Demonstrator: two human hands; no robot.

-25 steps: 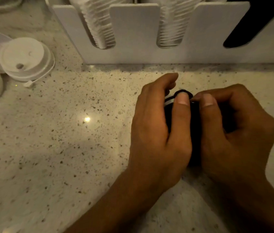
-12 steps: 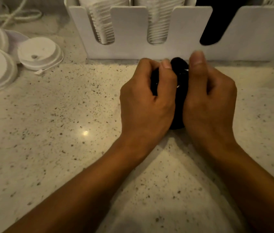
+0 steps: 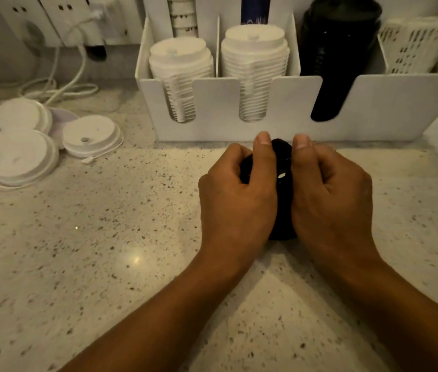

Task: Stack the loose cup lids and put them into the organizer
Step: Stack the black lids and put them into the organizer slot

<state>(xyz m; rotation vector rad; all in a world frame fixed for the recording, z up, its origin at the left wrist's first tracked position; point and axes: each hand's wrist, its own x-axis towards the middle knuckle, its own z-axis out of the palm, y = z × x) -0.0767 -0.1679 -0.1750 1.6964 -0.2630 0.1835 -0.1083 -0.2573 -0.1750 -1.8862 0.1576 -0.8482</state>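
A stack of black cup lids [image 3: 283, 183] lies on the speckled counter, squeezed between both hands just in front of the white organizer [image 3: 379, 108]. My left hand [image 3: 235, 200] grips its left side, thumb on top. My right hand [image 3: 330, 200] grips its right side in the same way. Most of the stack is hidden by the fingers. The organizer holds two stacks of white lids [image 3: 254, 68] and a stack of black lids [image 3: 333, 57] in its third slot. Loose white lids [image 3: 90, 135] lie at the left of the counter.
White cables [image 3: 62, 87] and wall sockets [image 3: 38, 20] sit at the back left. A white perforated holder [image 3: 413, 47] fills the organizer's right end. Paper cup stacks [image 3: 183, 17] stand behind the organizer. Bare counter [image 3: 105, 251] spreads at the front left.
Both hands have carried the black lid stack forward to the organizer's front wall. The view has tilted up, showing the organizer's slots and the wall behind.
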